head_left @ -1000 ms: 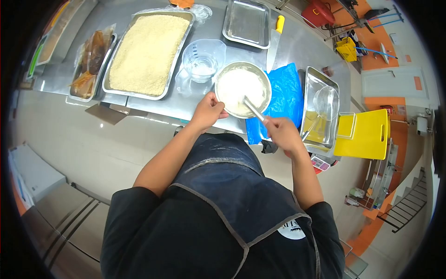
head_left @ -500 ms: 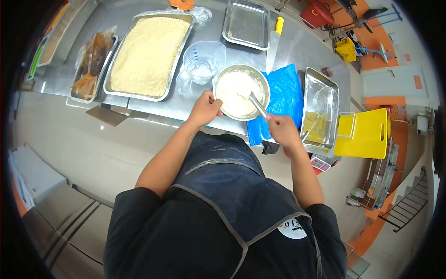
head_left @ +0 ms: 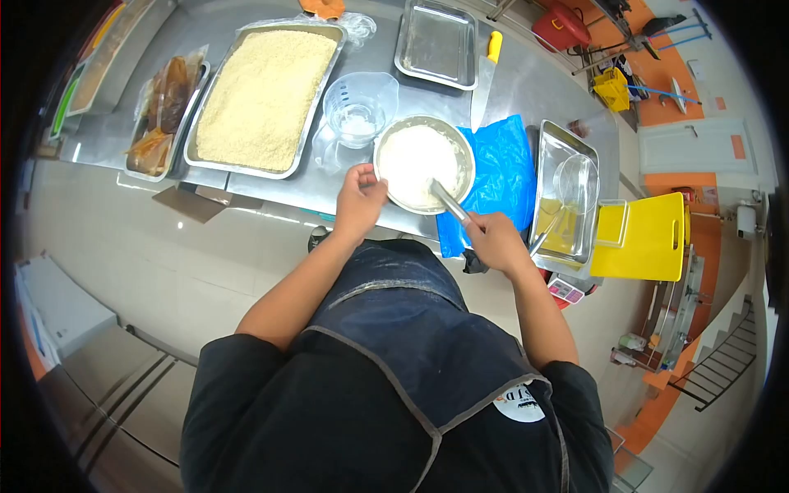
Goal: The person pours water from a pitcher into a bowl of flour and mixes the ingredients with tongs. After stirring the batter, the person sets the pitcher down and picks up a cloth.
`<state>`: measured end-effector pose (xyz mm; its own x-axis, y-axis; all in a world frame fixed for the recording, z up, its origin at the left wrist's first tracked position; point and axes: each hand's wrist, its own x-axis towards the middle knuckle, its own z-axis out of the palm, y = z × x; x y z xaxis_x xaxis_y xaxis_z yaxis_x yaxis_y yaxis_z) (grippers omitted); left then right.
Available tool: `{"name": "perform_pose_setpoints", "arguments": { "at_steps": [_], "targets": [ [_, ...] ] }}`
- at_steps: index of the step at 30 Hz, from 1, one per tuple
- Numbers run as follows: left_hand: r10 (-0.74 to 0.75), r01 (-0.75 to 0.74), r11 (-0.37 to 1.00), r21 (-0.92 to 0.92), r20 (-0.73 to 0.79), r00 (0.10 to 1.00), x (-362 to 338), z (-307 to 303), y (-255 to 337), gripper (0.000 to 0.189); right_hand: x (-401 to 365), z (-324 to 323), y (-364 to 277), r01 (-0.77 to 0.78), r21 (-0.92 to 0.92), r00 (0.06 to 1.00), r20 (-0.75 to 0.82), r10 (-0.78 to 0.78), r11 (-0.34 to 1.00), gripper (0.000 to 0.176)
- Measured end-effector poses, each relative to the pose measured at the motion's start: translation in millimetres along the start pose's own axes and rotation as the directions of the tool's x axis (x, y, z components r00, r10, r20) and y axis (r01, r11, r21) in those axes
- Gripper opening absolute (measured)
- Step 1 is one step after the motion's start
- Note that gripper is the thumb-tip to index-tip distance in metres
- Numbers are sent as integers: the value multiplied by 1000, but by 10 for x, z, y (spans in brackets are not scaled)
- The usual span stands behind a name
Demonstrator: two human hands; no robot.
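Note:
A steel bowl (head_left: 469, 178) of thick, pale batter (head_left: 417, 161) stands near the front edge of the metal table. At its left rim, my left hand (head_left: 360, 197) is curled, with the thumb against the bowl's side. My right hand (head_left: 496, 241) is closed around the steel handle of what looks like a whisk (head_left: 449, 203). This tool slants into the front right of the batter, which hides its working end. A blue plastic bag (head_left: 500, 168) lies flat right of the bowl. Behind and left stands a clear measuring jug (head_left: 359, 103).
A tray (head_left: 287, 172) heaped with pale crumbs is on the left, beside a smaller tray (head_left: 201, 80) of bagged food. A knife (head_left: 481, 94) and a shallow tray (head_left: 436, 78) lie at the back. Rightward are a deep steel pan (head_left: 546, 177) with a strainer (head_left: 573, 182) and a yellow board (head_left: 637, 246).
My right hand and the tool have shifted left and slightly toward me, and the tool slants lower. The bowl has moved slightly left. My left hand has turned a little at the rim.

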<state>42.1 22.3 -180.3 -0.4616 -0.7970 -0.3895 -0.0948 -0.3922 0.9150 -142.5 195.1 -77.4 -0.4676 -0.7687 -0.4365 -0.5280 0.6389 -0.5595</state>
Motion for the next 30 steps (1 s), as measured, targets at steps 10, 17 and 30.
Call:
{"name": "perform_pose_setpoints", "arguments": {
  "at_steps": [10,17,30],
  "targets": [
    [-98,106,990,-94,88,991,114,-54,143,47,22,-181,-164,-184,64,979,104,177,981,35],
    [-83,97,989,-108,131,988,261,-90,116,48,64,-166,-137,-286,125,954,130,270,950,34],
    [-76,103,978,-181,152,985,434,-73,29,47,79,-94,-70,-240,201,968,117,220,950,33]
  ]
}}
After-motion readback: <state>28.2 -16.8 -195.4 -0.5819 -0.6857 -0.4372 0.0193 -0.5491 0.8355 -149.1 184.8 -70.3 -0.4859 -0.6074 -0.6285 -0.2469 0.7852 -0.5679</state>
